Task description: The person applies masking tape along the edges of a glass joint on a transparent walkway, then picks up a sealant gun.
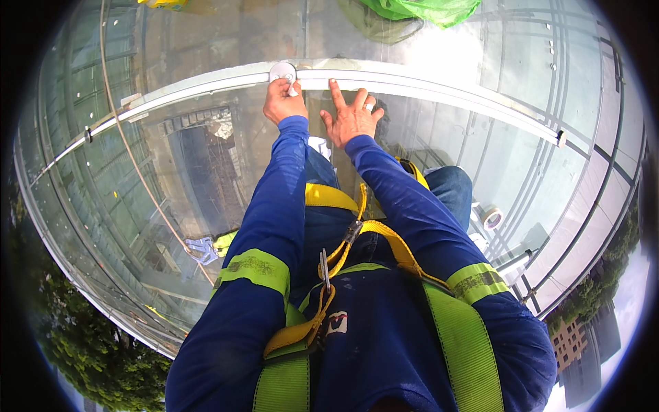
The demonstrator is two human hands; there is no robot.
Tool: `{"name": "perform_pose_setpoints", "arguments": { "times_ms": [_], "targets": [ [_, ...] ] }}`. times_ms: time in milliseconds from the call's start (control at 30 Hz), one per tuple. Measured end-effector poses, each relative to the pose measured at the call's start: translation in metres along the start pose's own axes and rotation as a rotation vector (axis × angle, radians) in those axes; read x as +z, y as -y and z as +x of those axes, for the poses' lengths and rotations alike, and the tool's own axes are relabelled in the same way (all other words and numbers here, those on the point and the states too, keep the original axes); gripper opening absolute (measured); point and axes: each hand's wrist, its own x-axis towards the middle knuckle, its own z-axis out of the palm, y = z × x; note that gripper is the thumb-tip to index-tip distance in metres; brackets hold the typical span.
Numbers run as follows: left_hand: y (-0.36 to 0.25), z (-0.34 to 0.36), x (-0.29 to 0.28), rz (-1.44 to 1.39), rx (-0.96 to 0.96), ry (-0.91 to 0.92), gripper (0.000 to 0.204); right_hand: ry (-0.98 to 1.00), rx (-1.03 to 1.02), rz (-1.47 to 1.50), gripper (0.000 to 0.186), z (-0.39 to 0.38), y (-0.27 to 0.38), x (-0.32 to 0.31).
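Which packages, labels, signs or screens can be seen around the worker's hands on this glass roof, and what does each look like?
No screens or signs show.
Small patch: on the chest of the blue shirt, white, red and dark; too small to make out.
Roll of tape: on the glass beside the right knee, round, pale.
Green bag: top edge, on the glass beyond the white seam, crumpled.
Left hand holds a white round piece on that seam; right hand lies flat on the glass.

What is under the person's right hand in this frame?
The right hand lies flat, fingers spread, on a glass panel just below the pale seam strip. Through the glass, blurred structures show; the patch beneath the palm is covered.
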Motion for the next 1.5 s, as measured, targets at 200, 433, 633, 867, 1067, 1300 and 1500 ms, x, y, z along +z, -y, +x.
{"name": "perform_pose_setpoints", "arguments": {
  "times_ms": [200, 433, 633, 867, 1067, 1300, 1500],
  "targets": [
    [0.012, 0.005, -0.024, -0.156, -0.020, 0.172, 0.044, -0.057, -0.047, 0.351, 0.063, 0.003, 0.019, 0.005],
    [0.016, 0.004, -0.075, 0.629, -0.178, 0.695, 0.155, -0.196, 0.178, 0.736, 0.029, 0.054, 0.043, 0.011],
    [0.014, 0.014, -0.077, 0.790, -0.301, 0.833, 0.168, -0.113, 0.280, 0.656, 0.037, 0.051, 0.070, 0.001],
    [0.011, 0.013, -0.070, 0.824, -0.318, 0.849, 0.174, -0.111, 0.402, 0.606, 0.042, 0.053, 0.078, 0.000],
    [0.006, 0.016, -0.074, 0.812, -0.336, 0.854, 0.173, -0.146, 0.382, 0.527, 0.039, 0.052, 0.085, 0.006],
    [0.006, 0.019, -0.074, 0.787, -0.354, 0.868, 0.171, -0.267, 0.344, 0.479, 0.039, 0.040, 0.094, 0.014],
    [0.001, 0.018, -0.076, 0.784, -0.359, 0.874, 0.166, -0.255, 0.313, 0.516, 0.039, 0.041, 0.086, 0.017]
  ]
}}
